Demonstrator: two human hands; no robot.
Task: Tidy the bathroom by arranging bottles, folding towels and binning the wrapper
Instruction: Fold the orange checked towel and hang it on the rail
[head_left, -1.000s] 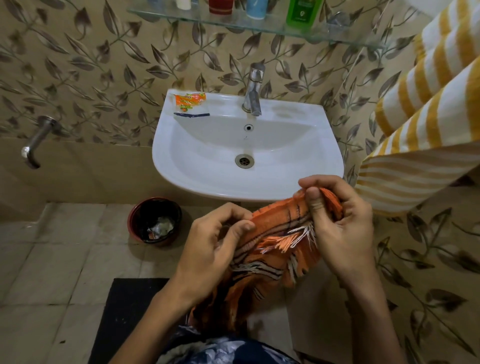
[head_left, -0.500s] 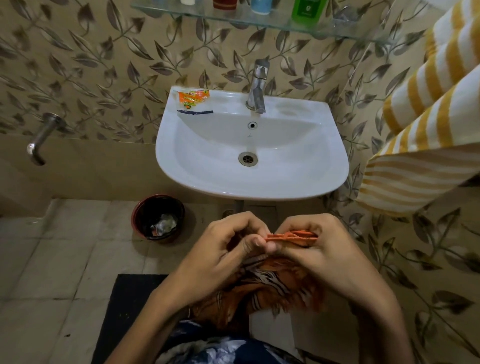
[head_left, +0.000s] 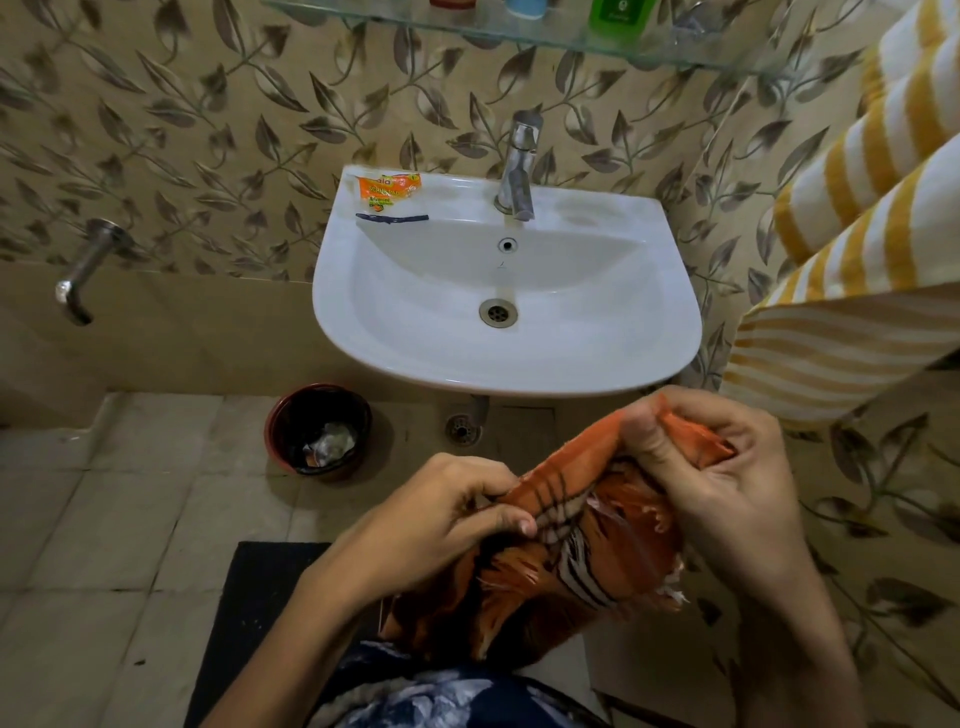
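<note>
An orange towel (head_left: 566, 561) with black and white stripes and a fringe hangs bunched in front of me, below the sink. My left hand (head_left: 441, 514) pinches its upper edge at the left, and my right hand (head_left: 711, 478) grips the same edge higher at the right. An orange wrapper (head_left: 387, 189) lies on the back left rim of the white sink (head_left: 597, 358). Bottles (head_left: 615, 18) stand on the glass shelf (head_left: 519, 34) at the top, mostly cut off by the frame. A yellow-and-white striped towel (head_left: 857, 234) hangs at the right.
A dark red bin (head_left: 291, 415) holding some rubbish stands on the tiled floor left of the sink. A black mat (head_left: 254, 613) lies under me. The tap (head_left: 517, 166) sits behind the basin, a wall spout (head_left: 85, 270) at the left.
My hands were pressed together on the towel's edge half a second ago; now they have spread apart, the right hand rising to the right and stretching the edge between them.
</note>
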